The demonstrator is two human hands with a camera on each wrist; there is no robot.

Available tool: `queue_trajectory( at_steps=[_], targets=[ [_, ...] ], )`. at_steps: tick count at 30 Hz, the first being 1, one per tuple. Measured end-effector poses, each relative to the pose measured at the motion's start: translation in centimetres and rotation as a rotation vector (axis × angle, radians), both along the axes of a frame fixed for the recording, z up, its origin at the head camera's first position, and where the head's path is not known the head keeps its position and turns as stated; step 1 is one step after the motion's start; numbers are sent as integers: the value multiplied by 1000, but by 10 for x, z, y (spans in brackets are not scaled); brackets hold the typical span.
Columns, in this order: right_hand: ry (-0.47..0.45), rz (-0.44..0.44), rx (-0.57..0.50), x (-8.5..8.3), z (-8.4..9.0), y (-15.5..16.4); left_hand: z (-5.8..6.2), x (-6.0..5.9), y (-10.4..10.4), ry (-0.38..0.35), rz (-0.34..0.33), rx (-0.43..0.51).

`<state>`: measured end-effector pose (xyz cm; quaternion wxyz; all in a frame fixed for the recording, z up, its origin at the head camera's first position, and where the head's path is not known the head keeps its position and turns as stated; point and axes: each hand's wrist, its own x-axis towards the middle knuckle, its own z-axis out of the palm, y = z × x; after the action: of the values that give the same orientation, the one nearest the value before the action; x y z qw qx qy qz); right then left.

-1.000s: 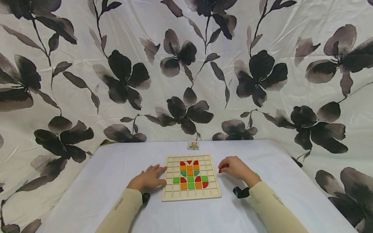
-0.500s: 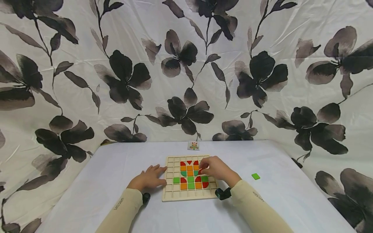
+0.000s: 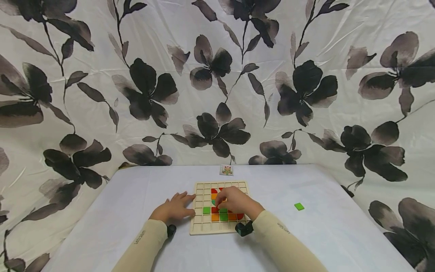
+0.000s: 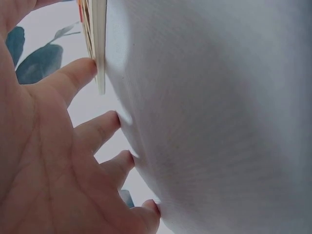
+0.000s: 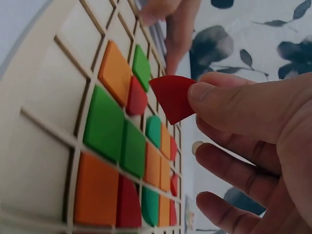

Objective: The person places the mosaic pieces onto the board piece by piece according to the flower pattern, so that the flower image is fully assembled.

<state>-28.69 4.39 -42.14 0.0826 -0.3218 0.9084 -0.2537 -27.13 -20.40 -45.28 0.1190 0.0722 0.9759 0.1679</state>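
A square wooden grid board (image 3: 200,226) lies on the white table, its middle cells filled with red, orange, green and teal tiles. My right hand (image 3: 236,200) is over the board's middle and hides part of the pattern. Between thumb and forefinger it pinches a red quarter-circle tile (image 5: 173,96), held just off the grid in the right wrist view. My left hand (image 3: 172,209) lies spread at the board's left side, thumb and forefinger touching its edge. In the left wrist view, the other fingertips (image 4: 113,118) rest on the tablecloth beside the board.
A loose green square tile (image 3: 299,206) lies on the table to the right of the board. Behind the board, near the table's far edge, lies a small pattern card (image 3: 226,170). A floral curtain (image 3: 217,94) hangs beyond the table.
My right hand has moved left from beside the board to over its middle, carrying the red tile. The green tile at the right has come into sight. My left hand has stayed put.
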Motion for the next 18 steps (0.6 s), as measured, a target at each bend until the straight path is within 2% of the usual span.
queue_trajectory(
  at_steps=[9,18],
  targets=[
    [-2,100,21,3,-5,-22,1,1,-2,-2,-6,1],
    [-6,153,126,3,-5,-42,-4,-2,-4,4,-20,2]
  ],
)
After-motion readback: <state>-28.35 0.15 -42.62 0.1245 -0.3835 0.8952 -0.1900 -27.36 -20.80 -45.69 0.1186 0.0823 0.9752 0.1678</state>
